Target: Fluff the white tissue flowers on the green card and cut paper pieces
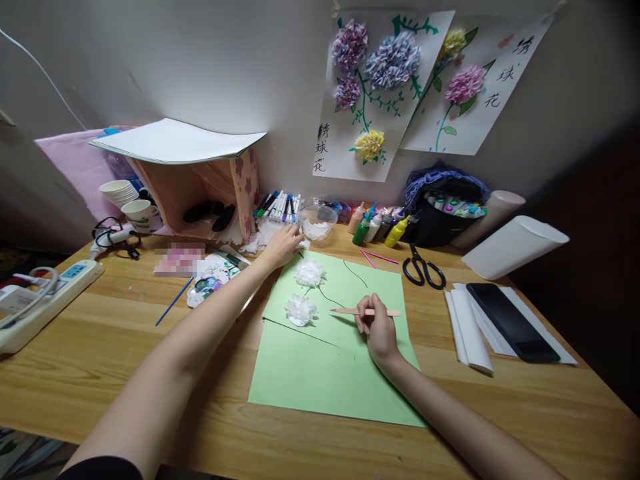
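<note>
A light-green sheet of paper lies on the wooden table, with two white ruffled paper flowers on its upper left part. Thin dark curved lines run over the sheet, and a straighter one crosses below the flowers. In my right hand, over the right half of the sheet, is a wooden pencil held nearly level, its point facing left. My left hand reaches to the sheet's top left corner, fingers stretched out and holding nothing, close to a clear plastic bowl and crumpled white tissue.
Several markers and paint bottles stand along the wall. Black-handled scissors and a phone on white paper lie to the right. Leftward are a paint palette, a blue brush and a power strip.
</note>
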Tool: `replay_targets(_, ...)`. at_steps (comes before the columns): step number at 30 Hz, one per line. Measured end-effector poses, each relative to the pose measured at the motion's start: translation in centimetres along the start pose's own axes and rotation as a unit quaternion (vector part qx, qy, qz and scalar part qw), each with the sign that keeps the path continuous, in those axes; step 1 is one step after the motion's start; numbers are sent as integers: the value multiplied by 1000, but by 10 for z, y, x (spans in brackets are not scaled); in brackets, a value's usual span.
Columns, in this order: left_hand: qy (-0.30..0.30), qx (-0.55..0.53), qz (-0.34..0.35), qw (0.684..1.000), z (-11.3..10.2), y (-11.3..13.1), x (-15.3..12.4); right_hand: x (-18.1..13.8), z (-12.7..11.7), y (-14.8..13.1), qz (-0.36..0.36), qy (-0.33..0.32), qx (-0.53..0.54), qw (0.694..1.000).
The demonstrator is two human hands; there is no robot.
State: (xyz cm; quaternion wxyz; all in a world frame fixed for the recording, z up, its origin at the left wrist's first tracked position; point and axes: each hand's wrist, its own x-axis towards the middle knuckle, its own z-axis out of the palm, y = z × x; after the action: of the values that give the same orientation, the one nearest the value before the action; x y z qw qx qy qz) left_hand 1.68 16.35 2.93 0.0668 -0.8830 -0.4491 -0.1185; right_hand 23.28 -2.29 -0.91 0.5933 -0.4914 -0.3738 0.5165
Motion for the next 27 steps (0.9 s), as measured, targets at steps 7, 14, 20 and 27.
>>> replay_targets(7, 7, -2, -4, 1000, 7, 3, 18, -2, 1, -2, -2, 12, -3, 1000)
replay_targets(14, -9, -93, 5, 996, 8, 6, 16, -7, 19, -1, 15, 38, -8, 999)
replay_targets(20, 29, -190, -49, 980, 13, 9, 23, -9, 27, -1, 32, 45, 3, 998)
replay_targets(27, 111, -355, -186, 910, 7, 12, 29, -7, 26, -4, 43, 33, 12, 998)
